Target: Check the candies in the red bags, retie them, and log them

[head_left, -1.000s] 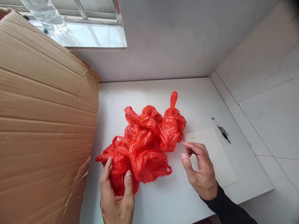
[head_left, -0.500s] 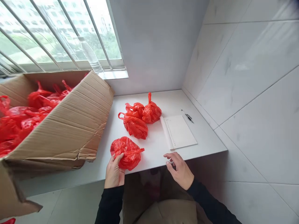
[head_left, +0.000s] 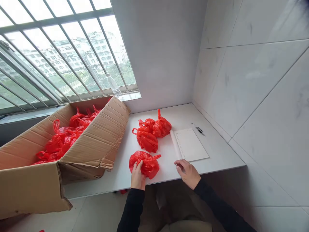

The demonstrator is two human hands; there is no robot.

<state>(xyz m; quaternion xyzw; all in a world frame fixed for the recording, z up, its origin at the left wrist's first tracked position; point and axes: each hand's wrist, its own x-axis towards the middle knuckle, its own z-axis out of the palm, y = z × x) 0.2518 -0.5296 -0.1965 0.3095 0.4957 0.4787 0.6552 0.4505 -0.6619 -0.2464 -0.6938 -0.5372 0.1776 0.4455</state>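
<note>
My left hand grips a knotted red plastic bag at the front edge of the white counter. A cluster of other tied red bags lies further back on the counter. My right hand rests on the counter's front edge, fingers curled, just below a white notepad. Nothing shows inside its fingers.
A large open cardboard box full of several red bags sits at the left, overhanging the counter. A black pen lies beyond the notepad. A clear plastic bottle stands on the windowsill by the barred window. Tiled wall on the right.
My view has pulled back and up, bringing the box and window into sight. My left hand has drawn one red bag away from the pile toward the front edge; my right hand came back too.
</note>
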